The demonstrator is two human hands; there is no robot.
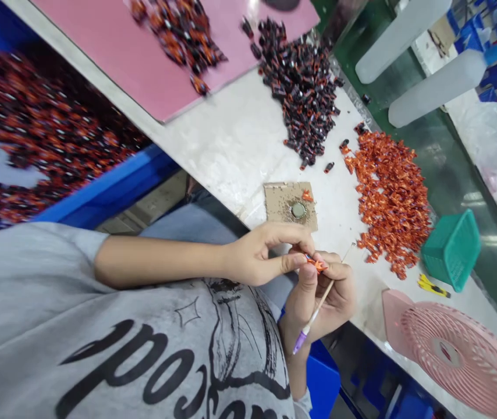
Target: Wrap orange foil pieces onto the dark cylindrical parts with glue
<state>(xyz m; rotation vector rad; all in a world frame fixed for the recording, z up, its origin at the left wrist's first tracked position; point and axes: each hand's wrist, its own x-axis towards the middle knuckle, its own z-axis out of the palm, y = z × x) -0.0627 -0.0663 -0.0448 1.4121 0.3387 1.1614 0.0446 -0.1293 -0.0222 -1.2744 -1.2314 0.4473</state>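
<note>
Orange piece (316,265) sits pinched, as I read my feed, between thumb and fingertips of the left hand (259,256), forearm (156,262) reaching across above the white table (231,134). Right hand (322,299) curls tightly just beside it, gripping a thin wooden stick (318,305) with a purple end, near a cardboard square (290,205).

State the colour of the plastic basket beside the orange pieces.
Teal green; the plastic basket shows best in the head view.
</note>
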